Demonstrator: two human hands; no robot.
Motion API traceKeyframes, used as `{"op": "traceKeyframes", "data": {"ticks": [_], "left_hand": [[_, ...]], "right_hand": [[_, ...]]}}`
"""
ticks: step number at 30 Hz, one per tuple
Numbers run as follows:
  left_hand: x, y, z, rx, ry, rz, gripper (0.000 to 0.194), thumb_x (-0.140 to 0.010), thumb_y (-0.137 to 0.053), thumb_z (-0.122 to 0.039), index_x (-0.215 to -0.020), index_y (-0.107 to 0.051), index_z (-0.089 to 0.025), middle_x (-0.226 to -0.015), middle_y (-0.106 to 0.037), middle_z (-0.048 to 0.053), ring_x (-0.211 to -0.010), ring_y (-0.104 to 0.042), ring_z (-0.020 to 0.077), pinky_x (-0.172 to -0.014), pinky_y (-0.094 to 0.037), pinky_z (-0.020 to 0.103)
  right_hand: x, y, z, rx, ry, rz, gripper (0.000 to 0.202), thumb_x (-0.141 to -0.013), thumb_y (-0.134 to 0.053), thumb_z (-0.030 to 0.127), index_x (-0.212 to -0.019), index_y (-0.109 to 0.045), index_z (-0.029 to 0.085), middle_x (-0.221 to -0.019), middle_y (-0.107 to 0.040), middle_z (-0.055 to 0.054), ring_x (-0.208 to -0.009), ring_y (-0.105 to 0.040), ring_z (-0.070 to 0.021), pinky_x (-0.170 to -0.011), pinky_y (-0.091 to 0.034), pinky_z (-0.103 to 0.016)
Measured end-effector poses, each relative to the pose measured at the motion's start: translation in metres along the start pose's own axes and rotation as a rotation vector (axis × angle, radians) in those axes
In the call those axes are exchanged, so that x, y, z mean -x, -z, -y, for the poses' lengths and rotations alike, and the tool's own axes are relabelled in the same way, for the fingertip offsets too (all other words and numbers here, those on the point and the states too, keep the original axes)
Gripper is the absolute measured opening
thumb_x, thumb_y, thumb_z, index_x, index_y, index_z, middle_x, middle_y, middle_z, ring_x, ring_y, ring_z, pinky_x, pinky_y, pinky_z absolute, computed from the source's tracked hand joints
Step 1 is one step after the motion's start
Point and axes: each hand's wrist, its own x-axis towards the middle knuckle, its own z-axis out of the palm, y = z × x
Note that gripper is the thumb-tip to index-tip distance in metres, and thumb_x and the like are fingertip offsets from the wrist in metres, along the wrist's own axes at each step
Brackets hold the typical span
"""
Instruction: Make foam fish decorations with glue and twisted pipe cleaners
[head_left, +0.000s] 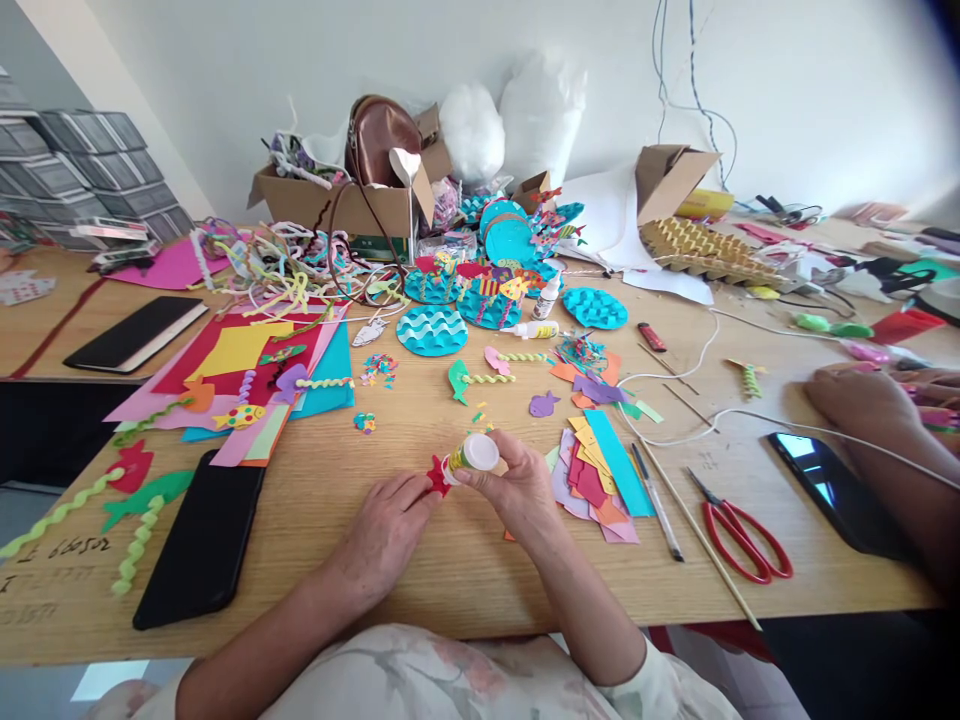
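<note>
In the middle near the front, my right hand is closed around a small white glue bottle with a yellow-green label. The bottle is tipped, its base facing up toward me and its nozzle end over a red paper cutout. My left hand pinches that cutout at the table; the fingers hide part of it, though it looks like a fish shape. Tiny coloured paper bits lie just beyond. Further off is a green paper fish with a twisted yellow stem, and a purple paper fish.
Paper scraps, a pen, red-handled scissors and a thin stick lie to the right. A black phone is at the left. Another person's hand rests at the far right. Turquoise discs stand behind.
</note>
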Motion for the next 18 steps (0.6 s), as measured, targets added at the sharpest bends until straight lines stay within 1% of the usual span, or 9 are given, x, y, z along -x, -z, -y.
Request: {"op": "traceKeyframes", "data": {"ticks": [7,10,13,16,18], "left_hand": [[0.000,-0.001,0.000,0.027,0.009,-0.014,0.025,-0.091,-0.041,-0.015,-0.105,-0.061,-0.017,-0.102,-0.064,0.007,-0.098,-0.056,0.0208,-0.083,-0.049,0.039],[0.000,-0.002,0.000,0.013,0.008,-0.024,0.025,-0.091,-0.040,-0.015,-0.105,-0.062,-0.017,-0.102,-0.064,0.007,-0.097,-0.056,0.0208,-0.082,-0.050,0.039],[0.001,-0.003,0.000,-0.025,0.000,-0.024,0.026,-0.091,-0.039,-0.014,-0.105,-0.061,-0.015,-0.103,-0.064,0.008,-0.097,-0.056,0.0220,-0.082,-0.050,0.039],[0.003,-0.005,0.000,-0.040,-0.005,-0.034,0.027,-0.091,-0.039,-0.013,-0.107,-0.061,-0.016,-0.104,-0.064,0.008,-0.098,-0.056,0.0222,-0.082,-0.049,0.039],[0.003,-0.005,0.001,-0.046,-0.016,-0.039,0.028,-0.091,-0.038,-0.014,-0.107,-0.061,-0.016,-0.105,-0.063,0.008,-0.098,-0.056,0.0224,-0.082,-0.049,0.039]], "right_hand": [[-0.003,-0.005,-0.003,0.086,0.023,-0.035,0.027,-0.068,-0.066,0.041,-0.058,-0.052,0.021,-0.056,-0.051,0.005,-0.057,-0.046,-0.0126,-0.055,-0.035,-0.024],[-0.003,-0.006,-0.004,0.115,0.040,-0.029,0.028,-0.069,-0.065,0.042,-0.058,-0.050,0.021,-0.056,-0.052,0.004,-0.056,-0.046,-0.0126,-0.054,-0.035,-0.023],[-0.002,-0.004,0.001,0.228,0.056,0.027,0.024,-0.072,-0.064,0.041,-0.064,-0.051,0.022,-0.062,-0.054,0.003,-0.060,-0.049,-0.0138,-0.056,-0.036,-0.024],[-0.001,-0.003,0.009,0.364,0.023,0.095,0.021,-0.074,-0.063,0.038,-0.073,-0.050,0.022,-0.069,-0.057,0.001,-0.065,-0.051,-0.0154,-0.057,-0.035,-0.025],[-0.001,-0.003,0.014,0.410,0.005,0.118,0.019,-0.075,-0.062,0.035,-0.076,-0.048,0.021,-0.073,-0.057,0.000,-0.066,-0.051,-0.0160,-0.058,-0.035,-0.025]]}}
